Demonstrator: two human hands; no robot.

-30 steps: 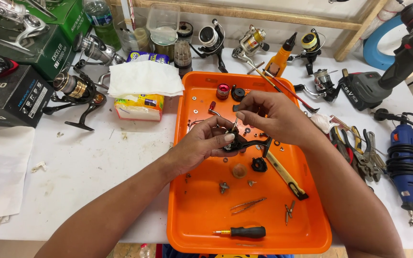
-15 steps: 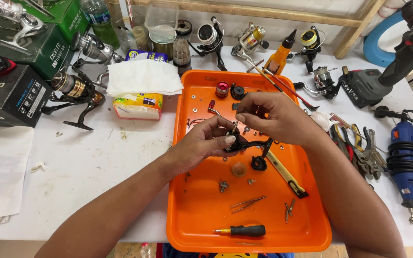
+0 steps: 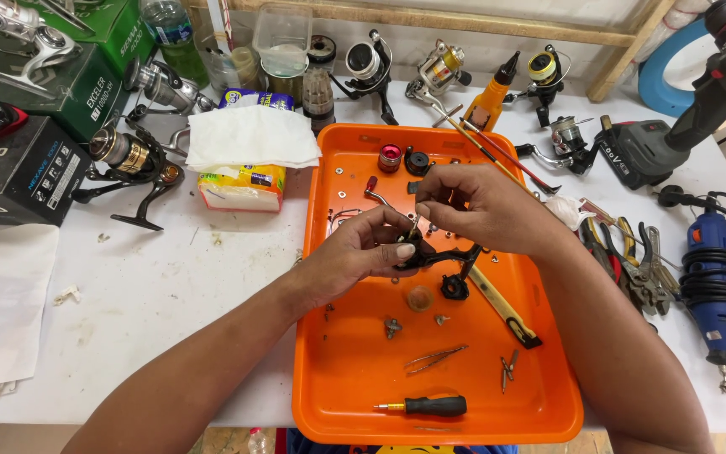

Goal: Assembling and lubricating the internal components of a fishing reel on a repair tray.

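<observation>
Hands meet over the upper middle of the orange tray (image 3: 329,395), forearms coming in from the near edge. Your left hand (image 3: 359,252) curls palm-in, thumb and fingers closed on the black reel frame (image 3: 439,256), which hangs just above the tray floor. Your right hand (image 3: 472,206) arches over it, fingertips pinched on a thin metal pin (image 3: 413,227) that points down into the frame; what the pin is, you cannot tell.

The frame is matte black, angular, with a foot ending in a round knurled ring. The tray is glossy plastic with rounded corners. On it, nearer you than the frame, lie a translucent amber disc (image 3: 419,298), small screws, tweezers (image 3: 435,358) and a black-handled screwdriver (image 3: 422,407). Far of the frame sit a red cap (image 3: 390,157) and a black cap (image 3: 418,161). Left of the tray stands a tissue box (image 3: 241,181), soft white paper spilling on top.

Since half a second ago, both hands have barely shifted; your grip is unchanged and the loose parts lie where they were.
</observation>
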